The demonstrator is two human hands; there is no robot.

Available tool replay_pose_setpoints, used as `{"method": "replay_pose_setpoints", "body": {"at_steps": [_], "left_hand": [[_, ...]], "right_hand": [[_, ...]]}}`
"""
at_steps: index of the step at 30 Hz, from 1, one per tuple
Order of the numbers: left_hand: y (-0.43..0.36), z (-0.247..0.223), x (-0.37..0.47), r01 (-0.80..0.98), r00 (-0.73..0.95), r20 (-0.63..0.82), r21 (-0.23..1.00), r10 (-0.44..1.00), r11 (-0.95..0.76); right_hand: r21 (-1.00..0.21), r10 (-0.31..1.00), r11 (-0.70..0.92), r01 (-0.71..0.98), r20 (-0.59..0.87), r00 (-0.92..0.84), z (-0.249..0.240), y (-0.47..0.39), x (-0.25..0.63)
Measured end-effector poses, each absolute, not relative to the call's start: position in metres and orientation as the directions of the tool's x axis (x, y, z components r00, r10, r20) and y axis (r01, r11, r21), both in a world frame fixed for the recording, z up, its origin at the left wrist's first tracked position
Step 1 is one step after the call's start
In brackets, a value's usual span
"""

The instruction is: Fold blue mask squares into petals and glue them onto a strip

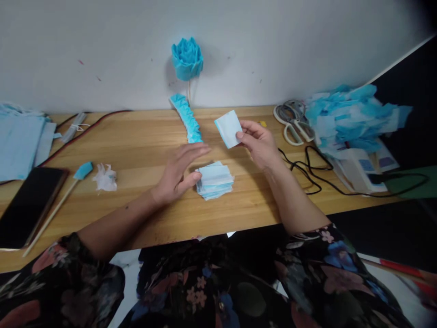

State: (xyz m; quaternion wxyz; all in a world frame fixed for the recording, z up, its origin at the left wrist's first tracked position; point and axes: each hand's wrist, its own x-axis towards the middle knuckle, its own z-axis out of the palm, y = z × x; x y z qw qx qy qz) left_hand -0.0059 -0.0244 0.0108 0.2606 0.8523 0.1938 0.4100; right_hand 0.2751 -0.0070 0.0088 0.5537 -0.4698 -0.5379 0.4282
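Between thumb and fingers, my right hand (257,143) pinches a light-blue fabric square (228,129), raised above the table. My left hand (179,172) has its fingers stretched out, with the thumb apart, beside a stack of similar pale-blue squares (215,180). The thumb tip is at the stack's left edge; whether it touches is unclear. Just beyond the left fingers lies a ruffled blue strip (187,118). Behind it, a blue fabric flower (187,59) stands on a thin stick against the wall.
A phone (29,207), a blue-tipped stick (56,207), a white scrap (105,177) and folded blue sheets (20,141) lie on the left. Scissors (297,130), a black cable (307,171) and a heap of blue scraps (358,118) occupy the right side of the wooden table (143,132).
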Motion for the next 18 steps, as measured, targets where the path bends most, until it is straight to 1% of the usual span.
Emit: {"method": "replay_pose_setpoints", "body": {"at_steps": [2,5,10,13,17,18], "left_hand": [[-0.024,0.012,-0.007,0.159,0.529,0.598,0.627,0.602,-0.763],[-0.018,0.017,-0.006,0.205,0.471,0.558,0.684,0.683,-0.7],[0.002,0.034,0.014,0.294,0.475,0.465,0.716,0.747,-0.633],[0.016,0.041,0.033,0.358,0.469,0.373,0.748,0.8,-0.559],[0.027,0.039,0.056,0.445,0.452,0.167,0.809,0.876,-0.384],[0.028,0.037,0.059,0.452,0.45,0.143,0.815,0.881,-0.363]], "right_hand": [[-0.981,0.979,0.194,0.019,0.195,0.063,0.011,-0.008,0.27],[-0.979,0.98,0.194,0.064,0.196,0.032,0.014,-0.011,0.263],[-0.97,0.98,0.196,0.145,0.191,-0.052,0.016,-0.015,0.258],[-0.966,0.978,0.209,0.153,0.202,-0.061,0.015,-0.015,0.258],[-0.964,0.973,0.229,0.137,0.226,-0.043,0.013,-0.011,0.259],[-0.962,0.972,0.234,0.143,0.231,-0.033,0.012,-0.01,0.26]]}}
